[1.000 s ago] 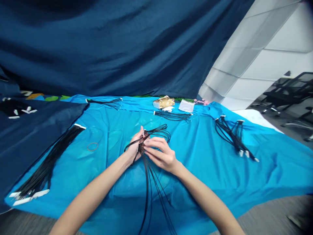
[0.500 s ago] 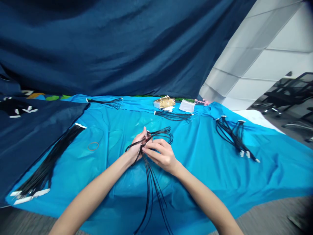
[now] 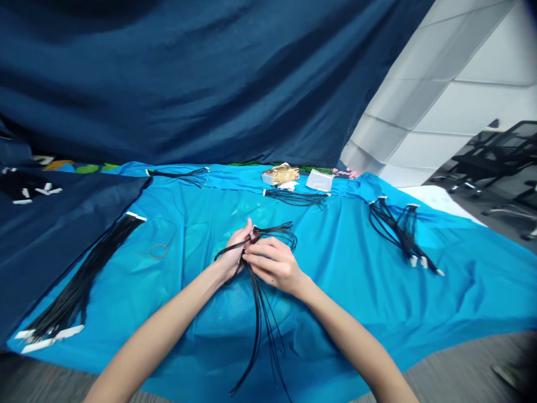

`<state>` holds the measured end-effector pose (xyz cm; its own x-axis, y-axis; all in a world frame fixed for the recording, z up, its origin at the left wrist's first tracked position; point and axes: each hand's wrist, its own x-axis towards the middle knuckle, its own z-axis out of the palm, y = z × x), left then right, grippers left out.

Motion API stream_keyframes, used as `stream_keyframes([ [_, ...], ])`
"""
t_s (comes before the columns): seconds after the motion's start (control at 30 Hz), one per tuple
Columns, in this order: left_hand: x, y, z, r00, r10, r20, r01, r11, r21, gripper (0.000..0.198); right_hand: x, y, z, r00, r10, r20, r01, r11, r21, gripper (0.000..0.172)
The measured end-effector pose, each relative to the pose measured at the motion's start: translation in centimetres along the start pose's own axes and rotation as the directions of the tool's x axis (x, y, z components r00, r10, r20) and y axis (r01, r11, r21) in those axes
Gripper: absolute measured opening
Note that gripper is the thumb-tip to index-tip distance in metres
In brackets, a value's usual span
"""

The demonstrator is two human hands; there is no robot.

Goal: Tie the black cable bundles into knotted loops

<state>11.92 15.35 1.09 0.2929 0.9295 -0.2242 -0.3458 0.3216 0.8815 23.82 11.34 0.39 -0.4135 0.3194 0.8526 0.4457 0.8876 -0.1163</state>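
Over the middle of the blue cloth (image 3: pixel 348 263), the left hand (image 3: pixel 235 254) and right hand (image 3: pixel 274 263) meet, both gripping black wires (image 3: pixel 254 282) that trail toward the near edge. Around them lie a long bundle (image 3: pixel 86 274) and a thin loop (image 3: pixel 158 258) on the left, a looser bundle (image 3: pixel 400 238) on the right, and a gold packet (image 3: pixel 285 174) and white packet (image 3: pixel 319 180) at the back. Behind hangs a navy curtain (image 3: pixel 201 84), with white panels (image 3: pixel 482 101) and chairs (image 3: pixel 495 159) at right.

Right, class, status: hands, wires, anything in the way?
Left hand holding wires; right hand pinching them. Loose ends trailing down. Nothing visibly blocking; ring lies apart, off left.
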Motion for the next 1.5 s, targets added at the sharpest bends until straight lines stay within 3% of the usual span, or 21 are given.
stream_keyframes([
  [0.07, 0.0, 0.0, 0.0, 1.0, -0.001, 0.009, 0.001, 1.0, -0.024, 0.049, 0.3, -0.3, -0.1, 0.975, 0.217, -0.053, -0.202, 0.959, 0.197, 0.015],
  [0.1, 0.1, -0.1, -0.1, 1.0, -0.005, 0.028, 0.006, 0.999, -0.041, 0.05, 0.5, -0.3, -0.2, 0.934, 0.35, -0.07, -0.312, 0.896, 0.315, 0.015],
  [0.17, 0.2, -0.2, -0.2, 0.999, 0.009, 0.035, -0.008, 0.999, -0.031, 0.05, 0.8, -0.1, -0.7, 0.783, 0.616, -0.084, -0.468, 0.673, 0.572, 0.012],
  [0.23, 0.3, -0.5, -0.3, 0.999, 0.04, -0.002, -0.04, 0.999, 0.021, 0.051, 0.9, 0.5, -1.3, 0.578, 0.813, -0.076, -0.479, 0.413, 0.774, 0.01],
  [0.27, 0.4, -0.7, -0.4, 0.997, 0.061, -0.038, -0.059, 0.997, 0.054, 0.052, 1.0, 0.8, -1.7, 0.485, 0.871, -0.075, -0.457, 0.326, 0.828, 0.012],
  [0.3, 0.5, -0.8, -0.4, 0.993, 0.086, -0.082, -0.079, 0.993, 0.088, 0.053, 1.0, 1.2, -2.1, 0.412, 0.906, -0.092, -0.444, 0.288, 0.848, 0.017],
  [0.33, 0.6, -1.0, -0.4, 0.985, 0.116, -0.125, -0.101, 0.988, 0.118, 0.054, 0.9, 1.5, -2.4, 0.369, 0.92, -0.136, -0.45, 0.304, 0.84, 0.022],
  [0.37, 0.7, -1.1, -0.5, 0.977, 0.144, -0.156, -0.122, 0.982, 0.143, 0.054, 0.9, 1.8, -2.8, 0.354, 0.91, -0.215, -0.473, 0.372, 0.799, 0.026],
  [0.4, 0.8, -1.3, -0.5, 0.969, 0.17, -0.177, -0.142, 0.976, 0.163, 0.055, 0.8, 1.9, -3.0, 0.374, 0.874, -0.309, -0.512, 0.473, 0.717, 0.027],
  [0.43, 0.8, -1.3, -0.5, 0.962, 0.195, -0.19, -0.162, 0.971, 0.177, 0.056, 0.7, 1.9, -3.1, 0.43, 0.81, -0.398, -0.553, 0.585, 0.594, 0.026],
  [0.5, 0.9, -1.4, -0.5, 0.948, 0.245, -0.204, -0.208, 0.96, 0.188, 0.056, 0.6, 1.6, -3.0, 0.614, 0.633, -0.471, -0.575, 0.768, 0.281, 0.021],
  [0.57, 0.9, -1.4, -0.5, 0.933, 0.29, -0.215, -0.251, 0.949, 0.19, 0.056, 0.5, 1.0, -2.4, 0.783, 0.486, -0.388, -0.512, 0.858, 0.041, 0.014],
  [0.6, 0.8, -1.4, -0.5, 0.925, 0.307, -0.222, -0.268, 0.944, 0.19, 0.056, 0.4, 0.8, -2.0, 0.835, 0.441, -0.33, -0.473, 0.881, -0.021, 0.012],
  [0.67, 0.8, -1.4, -0.5, 0.917, 0.324, -0.231, -0.284, 0.94, 0.191, 0.055, 0.4, 0.4, -1.1, 0.88, 0.405, -0.247, -0.433, 0.898, -0.074, 0.011],
  [0.83, 0.8, -1.7, -0.8, 0.897, 0.364, -0.251, -0.314, 0.924, 0.219, 0.053, 0.1, 0.1, 0.1, 0.883, 0.424, -0.2, -0.449, 0.888, -0.098, 0.012],
  [1.13, 0.8, -1.8, -0.8, 0.864, 0.434, -0.256, -0.364, 0.889, 0.278, 0.053, -0.1, 0.1, 0.4, 0.862, 0.461, -0.21, -0.484, 0.872, -0.077, 0.013],
  [1.5, 0.7, -2.1, -0.8, 0.852, 0.462, -0.244, -0.387, 0.872, 0.299, 0.052, 0.4, -0.2, 0.3, 0.772, 0.601, -0.209, -0.603, 0.796, 0.06, 0.017],
])
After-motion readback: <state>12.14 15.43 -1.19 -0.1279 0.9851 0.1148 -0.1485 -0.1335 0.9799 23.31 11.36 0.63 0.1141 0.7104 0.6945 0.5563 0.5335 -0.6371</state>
